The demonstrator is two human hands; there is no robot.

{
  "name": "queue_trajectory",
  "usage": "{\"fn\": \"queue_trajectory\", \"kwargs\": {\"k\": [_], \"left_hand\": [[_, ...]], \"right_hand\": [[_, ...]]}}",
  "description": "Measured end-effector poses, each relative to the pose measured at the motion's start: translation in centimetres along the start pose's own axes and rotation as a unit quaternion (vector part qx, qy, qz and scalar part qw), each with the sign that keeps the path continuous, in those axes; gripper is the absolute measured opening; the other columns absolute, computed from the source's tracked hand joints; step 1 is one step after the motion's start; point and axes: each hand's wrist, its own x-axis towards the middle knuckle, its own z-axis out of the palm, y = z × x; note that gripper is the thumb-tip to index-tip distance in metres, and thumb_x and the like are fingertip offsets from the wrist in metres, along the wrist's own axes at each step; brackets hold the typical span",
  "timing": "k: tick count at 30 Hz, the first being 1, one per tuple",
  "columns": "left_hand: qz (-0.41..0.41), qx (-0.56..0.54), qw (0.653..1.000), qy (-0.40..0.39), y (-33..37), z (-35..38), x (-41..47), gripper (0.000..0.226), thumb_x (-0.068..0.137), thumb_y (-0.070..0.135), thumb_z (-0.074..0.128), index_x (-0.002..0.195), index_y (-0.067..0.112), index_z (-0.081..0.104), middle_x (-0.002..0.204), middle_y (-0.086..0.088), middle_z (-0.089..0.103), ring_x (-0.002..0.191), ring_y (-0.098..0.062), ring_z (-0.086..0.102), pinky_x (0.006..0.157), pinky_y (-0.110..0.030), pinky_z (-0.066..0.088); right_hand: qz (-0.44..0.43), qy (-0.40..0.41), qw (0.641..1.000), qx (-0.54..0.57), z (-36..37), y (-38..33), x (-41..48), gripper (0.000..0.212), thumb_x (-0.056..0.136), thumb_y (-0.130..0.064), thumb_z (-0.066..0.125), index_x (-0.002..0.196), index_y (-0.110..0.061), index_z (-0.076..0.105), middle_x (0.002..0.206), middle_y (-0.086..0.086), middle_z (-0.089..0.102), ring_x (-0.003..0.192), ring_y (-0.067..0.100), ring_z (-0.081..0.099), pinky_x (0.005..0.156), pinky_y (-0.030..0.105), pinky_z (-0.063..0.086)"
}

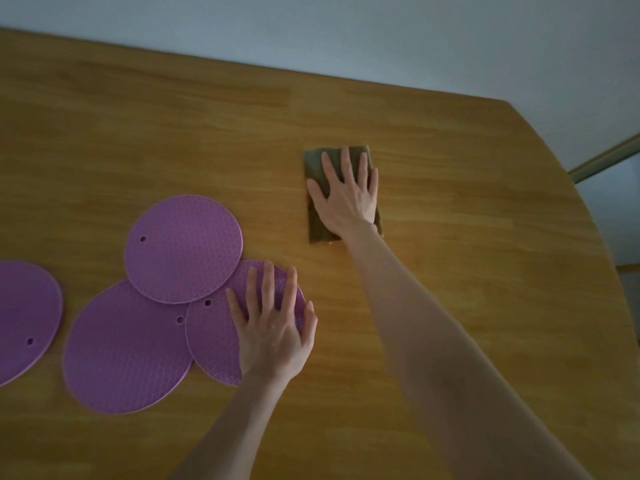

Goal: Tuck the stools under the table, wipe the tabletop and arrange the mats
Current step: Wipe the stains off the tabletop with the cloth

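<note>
The right hand (346,199) lies palm down with its fingers straight and spread; it presses rather than grips, fingertips toward twelve o'clock, bare forearm running back toward five o'clock; under it is a folded olive-green cloth (313,164), a narrow rectangle with its long side set twelve to six, showing past the hand at its eleven o'clock corner and again below the wrist; the cloth lies flat on the wooden table (485,254), just to the one o'clock side of the picture's centre.

The left hand (273,327), at seven o'clock from the cloth and apart from it, is likewise open, fingers straight and slightly fanned; it rests palm down on the right part of a round purple first mat (207,344), the thumb at that mat's three o'clock edge; at ten o'clock from this hand a second mat (183,249) lies on top of the first mat's upper rim; at nine o'clock a third mat (128,351) meets the first, which of the two is uppermost I cannot tell, and the second mat overlaps it too; further toward nine o'clock a fourth mat (24,317) lies apart, cut by the picture's edge; each mat has a small hole near its rim.

A pale wall (346,36) runs behind the table's far edge; a metal frame (606,161) shows at three o'clock.
</note>
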Motion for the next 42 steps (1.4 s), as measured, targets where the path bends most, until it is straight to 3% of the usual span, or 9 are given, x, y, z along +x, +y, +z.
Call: {"fn": "queue_trajectory", "kwargs": {"k": [6,10,13,20,23,27,33,39,42], "left_hand": [[-0.003,-0.005,1.0,-0.004,0.0,0.1,0.0,0.062,0.09,0.053,0.028,0.144,0.022,0.034,0.153,-0.013,0.025,0.142,-0.034,0.015,0.112,-0.061,0.01],[-0.002,0.001,1.0,-0.005,0.1,-0.1,0.0,0.061,0.09,0.052,0.027,0.141,0.021,0.038,0.151,-0.015,0.029,0.142,-0.035,0.018,0.111,-0.062,0.011],[-0.003,-0.006,1.0,0.005,0.0,-0.2,0.0,0.061,0.09,0.051,0.027,0.141,0.021,0.038,0.151,-0.015,0.03,0.141,-0.036,0.02,0.111,-0.062,0.012],[-0.013,-0.009,1.0,0.004,0.1,-0.2,0.0,0.065,0.089,0.053,0.02,0.145,0.022,0.032,0.154,-0.012,0.024,0.143,-0.032,0.013,0.114,-0.058,0.005],[-0.013,-0.022,1.0,0.008,0.2,-0.2,-0.3,0.068,0.088,0.056,0.015,0.148,0.024,0.022,0.156,-0.009,0.019,0.144,-0.029,0.009,0.115,-0.055,0.002],[-0.006,-0.064,0.997,0.037,-0.1,-0.4,-0.4,0.07,0.088,0.058,0.019,0.147,0.021,0.025,0.154,-0.009,0.023,0.141,-0.029,0.016,0.115,-0.054,0.001],[0.015,-0.071,0.995,0.061,0.5,-0.7,-1.1,0.07,0.088,0.057,0.023,0.145,0.017,0.029,0.148,-0.015,0.032,0.137,-0.035,0.024,0.112,-0.056,-0.002],[0.088,-0.064,0.994,0.01,7.2,0.4,-3.7,0.063,0.09,0.056,0.026,0.14,0.021,0.038,0.149,-0.01,0.034,0.138,-0.031,0.025,0.113,-0.058,0.002],[0.116,-0.058,0.991,-0.018,10.4,2.3,-5.6,0.062,0.089,0.058,0.029,0.142,0.026,0.034,0.149,-0.01,0.033,0.138,-0.032,0.025,0.112,-0.061,0.003]], "right_hand": [[0.118,0.02,0.993,0.015,-0.6,7.4,-2.6,0.064,0.096,-0.061,0.015,0.152,-0.033,0.004,0.161,0.001,-0.006,0.146,0.03,-0.007,0.118,0.047,-0.003],[0.099,0.015,0.995,0.006,0.8,6.4,-8.6,0.064,0.096,-0.059,0.016,0.152,-0.032,0.002,0.161,0.001,-0.007,0.146,0.031,-0.009,0.116,0.044,-0.008],[0.062,0.009,0.998,0.001,0.7,6.3,-8.3,0.064,0.096,-0.06,0.017,0.152,-0.033,0.004,0.161,0.001,-0.005,0.146,0.03,-0.009,0.117,0.045,-0.007],[0.178,0.03,0.983,0.015,0.5,13.7,-12.8,0.065,0.095,-0.061,0.017,0.152,-0.033,0.002,0.161,0.001,-0.006,0.146,0.029,-0.009,0.119,0.046,-0.002],[0.149,0.017,0.989,0.009,1.1,11.8,-14.9,0.065,0.095,-0.061,0.016,0.152,-0.033,0.001,0.161,0.0,-0.008,0.146,0.029,-0.011,0.118,0.044,-0.006],[0.093,0.021,0.995,0.008,0.6,11.7,-12.1,0.064,0.095,-0.062,0.016,0.151,-0.034,0.004,0.161,0.0,-0.006,0.146,0.03,-0.009,0.118,0.045,-0.005],[0.185,0.035,0.982,0.032,0.1,18.0,-12.9,0.064,0.096,-0.061,0.017,0.152,-0.034,0.005,0.161,0.001,-0.004,0.147,0.029,-0.007,0.119,0.046,-0.001],[0.088,0.028,0.996,0.015,0.7,14.7,-13.1,0.064,0.096,-0.061,0.018,0.152,-0.033,0.006,0.161,0.0,-0.005,0.146,0.029,-0.008,0.117,0.045,-0.005],[0.12,0.029,0.992,0.021,0.0,17.5,-11.9,0.064,0.095,-0.061,0.018,0.152,-0.034,0.008,0.161,0.0,-0.002,0.147,0.029,-0.006,0.118,0.045,-0.002]]}}
